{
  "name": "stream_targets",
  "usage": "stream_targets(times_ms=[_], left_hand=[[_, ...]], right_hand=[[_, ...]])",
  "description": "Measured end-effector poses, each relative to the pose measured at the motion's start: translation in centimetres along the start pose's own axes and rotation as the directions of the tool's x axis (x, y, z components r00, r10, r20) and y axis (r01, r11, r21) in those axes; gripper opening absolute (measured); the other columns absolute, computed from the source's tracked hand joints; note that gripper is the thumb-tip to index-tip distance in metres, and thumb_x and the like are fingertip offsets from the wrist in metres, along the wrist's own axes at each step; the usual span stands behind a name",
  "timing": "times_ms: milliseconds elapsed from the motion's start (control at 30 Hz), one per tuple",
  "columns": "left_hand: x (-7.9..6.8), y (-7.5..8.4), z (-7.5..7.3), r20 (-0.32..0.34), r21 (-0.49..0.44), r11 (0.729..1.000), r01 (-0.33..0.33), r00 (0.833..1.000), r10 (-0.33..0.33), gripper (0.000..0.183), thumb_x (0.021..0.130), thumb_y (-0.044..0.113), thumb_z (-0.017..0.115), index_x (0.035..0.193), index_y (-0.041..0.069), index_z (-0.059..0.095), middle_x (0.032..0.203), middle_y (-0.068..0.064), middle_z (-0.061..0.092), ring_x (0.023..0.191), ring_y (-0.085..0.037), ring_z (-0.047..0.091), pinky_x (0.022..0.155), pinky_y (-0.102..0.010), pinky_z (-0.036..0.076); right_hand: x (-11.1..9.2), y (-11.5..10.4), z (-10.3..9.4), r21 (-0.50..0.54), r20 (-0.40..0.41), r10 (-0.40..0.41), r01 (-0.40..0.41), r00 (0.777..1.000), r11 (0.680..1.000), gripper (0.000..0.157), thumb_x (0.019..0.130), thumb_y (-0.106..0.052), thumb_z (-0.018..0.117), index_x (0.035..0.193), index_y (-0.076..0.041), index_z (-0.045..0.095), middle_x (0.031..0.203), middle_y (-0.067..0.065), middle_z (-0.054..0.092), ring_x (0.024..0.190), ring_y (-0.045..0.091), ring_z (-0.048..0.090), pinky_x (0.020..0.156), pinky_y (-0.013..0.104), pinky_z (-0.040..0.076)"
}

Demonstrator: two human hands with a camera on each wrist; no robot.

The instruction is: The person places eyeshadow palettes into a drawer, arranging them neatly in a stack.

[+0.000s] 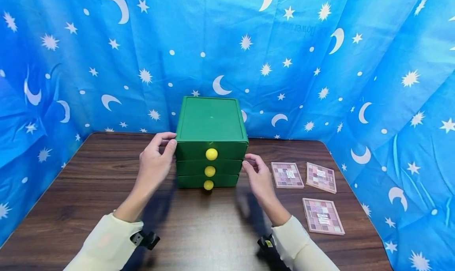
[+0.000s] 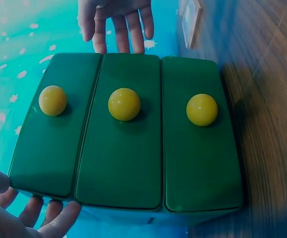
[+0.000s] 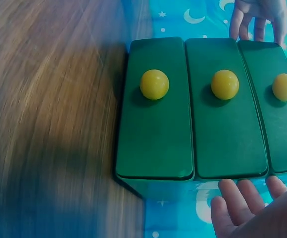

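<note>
A green box of three stacked drawers (image 1: 211, 119) stands on the table, its front towards me. Each drawer carries a round yellow knob (image 1: 211, 154), and all of them look closed. My left hand (image 1: 155, 157) touches the box's upper left side, thumb by the front edge and fingers along the side wall. Lower on the opposite side, my right hand (image 1: 258, 175) has its fingertips at the right wall, level with the middle drawer. In the right wrist view the right hand's fingers (image 3: 240, 201) are loosely extended beside the drawer fronts (image 3: 156, 129).
Right of the box lie three flat pink palettes: one near my right hand (image 1: 288, 175), another farther right (image 1: 321, 177), a third closer to me (image 1: 323, 216). A blue curtain with moons and stars (image 1: 227, 46) surrounds the brown wooden table (image 1: 106, 176) behind and at both sides.
</note>
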State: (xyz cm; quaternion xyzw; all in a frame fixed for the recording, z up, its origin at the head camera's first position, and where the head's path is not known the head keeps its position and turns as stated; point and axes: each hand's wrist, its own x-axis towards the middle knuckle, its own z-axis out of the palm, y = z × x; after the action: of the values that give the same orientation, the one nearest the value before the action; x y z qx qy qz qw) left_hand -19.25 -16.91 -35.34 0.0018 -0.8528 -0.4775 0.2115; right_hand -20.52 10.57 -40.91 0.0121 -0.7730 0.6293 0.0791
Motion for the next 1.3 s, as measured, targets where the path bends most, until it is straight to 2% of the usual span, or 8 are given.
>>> stream_targets(times_ms=[200,400,600,700,833,967,1133,1300], left_hand=[[0.2,0.4,1.1,0.004,-0.016,1.0,-0.025,1.0,0.025,0.031,0.106,0.035,0.051,0.129,0.019,0.064,0.118,-0.01,0.07,0.108,-0.026,0.063,0.088,-0.04,0.048],[0.3,0.8,2.2,0.026,-0.035,0.999,-0.028,0.999,0.028,0.029,0.106,0.034,0.052,0.128,0.02,0.065,0.116,-0.009,0.071,0.099,-0.024,0.065,0.082,-0.037,0.051],[0.5,1.4,3.6,0.062,-0.054,0.998,-0.04,0.997,0.043,0.028,0.106,0.033,0.052,0.127,0.02,0.065,0.115,-0.009,0.07,0.092,-0.025,0.067,0.078,-0.035,0.054],[0.7,1.5,3.5,0.079,-0.059,0.997,-0.038,0.996,0.043,0.028,0.106,0.032,0.052,0.128,0.019,0.064,0.115,-0.009,0.069,0.091,-0.025,0.067,0.077,-0.032,0.055],[1.0,1.4,2.7,0.128,-0.078,0.997,-0.023,0.991,0.033,0.031,0.107,0.031,0.05,0.131,0.016,0.062,0.116,-0.012,0.068,0.089,-0.026,0.069,0.074,-0.028,0.059],[1.1,1.4,2.3,0.169,-0.101,0.995,0.001,0.985,0.016,0.032,0.108,0.031,0.048,0.133,0.015,0.06,0.119,-0.015,0.067,0.094,-0.027,0.069,0.074,-0.03,0.062],[1.2,1.5,2.3,0.17,-0.122,0.992,0.017,0.985,0.004,0.032,0.107,0.03,0.049,0.133,0.015,0.061,0.121,-0.014,0.066,0.096,-0.03,0.069,0.071,-0.023,0.061],[1.2,1.6,2.4,0.165,-0.122,0.992,0.015,0.986,0.005,0.032,0.107,0.031,0.049,0.132,0.015,0.061,0.121,-0.014,0.066,0.092,-0.03,0.07,0.069,-0.02,0.06]], right_hand=[[0.0,0.2,-1.1,0.028,-0.008,0.036,-0.036,0.999,0.999,0.027,0.103,-0.019,0.058,0.126,-0.007,0.064,0.116,0.017,0.069,0.098,0.017,0.069,0.086,0.029,0.054],[0.0,0.3,-2.1,0.044,-0.028,0.057,-0.056,0.998,0.997,0.028,0.104,-0.018,0.057,0.127,-0.005,0.062,0.115,0.019,0.068,0.095,0.013,0.069,0.08,0.021,0.052],[0.3,0.7,-3.5,0.042,-0.037,0.083,-0.082,0.996,0.996,0.03,0.105,-0.021,0.054,0.131,-0.006,0.06,0.121,0.02,0.066,0.108,0.029,0.07,0.083,0.023,0.051],[0.4,0.8,-3.7,0.038,-0.035,0.082,-0.081,0.996,0.996,0.029,0.105,-0.02,0.054,0.13,-0.006,0.06,0.12,0.02,0.066,0.108,0.03,0.07,0.083,0.024,0.052],[0.3,0.7,-3.5,0.004,-0.04,0.059,-0.059,0.997,0.998,0.029,0.104,-0.018,0.056,0.129,-0.005,0.061,0.118,0.018,0.066,0.101,0.017,0.068,0.082,0.023,0.052],[0.0,0.2,-3.0,-0.076,-0.143,-0.008,-0.003,0.99,0.997,0.026,0.1,-0.015,0.06,0.125,-0.005,0.062,0.111,0.013,0.066,0.094,0.009,0.059,0.081,0.02,0.048],[-0.8,-1.0,-2.2,-0.145,-0.277,-0.179,0.143,0.944,0.979,0.023,0.095,-0.01,0.066,0.117,-0.005,0.062,0.096,0.009,0.066,0.084,0.01,0.058,0.074,0.017,0.047],[-1.2,-2.5,-0.8,-0.197,-0.208,-0.326,0.287,0.922,0.937,0.025,0.092,-0.011,0.07,0.115,-0.007,0.063,0.09,0.007,0.069,0.079,0.012,0.062,0.069,0.019,0.051]])
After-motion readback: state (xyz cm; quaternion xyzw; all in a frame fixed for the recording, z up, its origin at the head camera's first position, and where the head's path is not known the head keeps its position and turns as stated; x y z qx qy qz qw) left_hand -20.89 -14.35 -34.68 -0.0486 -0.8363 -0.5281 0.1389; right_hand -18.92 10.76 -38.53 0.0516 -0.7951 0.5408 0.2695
